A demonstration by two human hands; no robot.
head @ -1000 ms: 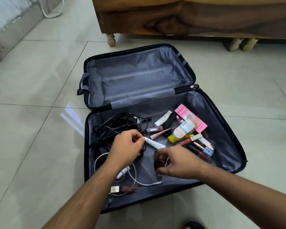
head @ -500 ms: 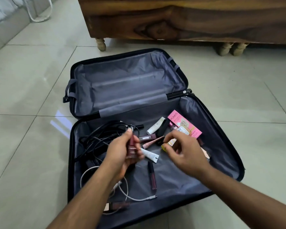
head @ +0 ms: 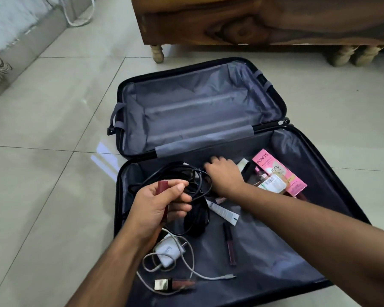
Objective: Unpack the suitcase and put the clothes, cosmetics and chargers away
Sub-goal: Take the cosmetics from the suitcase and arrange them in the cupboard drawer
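The suitcase (head: 208, 120) lies open flat on the tiled floor (head: 42, 173) in the middle of the frame, its lid half bare of contents and its near half holding the small things left to sort; no clothes show in it. The cosmetics sit mostly in a loose heap at centre right: a pink box (head: 279, 171), a pale bottle (head: 273, 183) lying across it, and a white tube (head: 223, 212) just below. A dark lip gloss (head: 229, 245) lies alone on the lining at lower centre. The chargers keep to the left side, a tangle of black cable (head: 186, 189) above a white charger (head: 167, 253) with its white cable (head: 197, 274) looping toward the lower edge, beside a gold-capped lipstick (head: 173, 284).

The left hand (head: 157, 207) is at centre left, raised over the black cable with the palm turned up, fingers curled round a dark red lipstick (head: 162, 188), thumb on top; it seems to serve as the collecting hand, so the small pieces can go out in one trip. The right hand (head: 225, 173) reaches across to the far wall of the near half, knuckles up, fingers bent down among the things there; whether it has hold of anything I cannot tell, since the fingertips are hidden. A wooden bed frame (head: 264, 21) stands across the top of the frame
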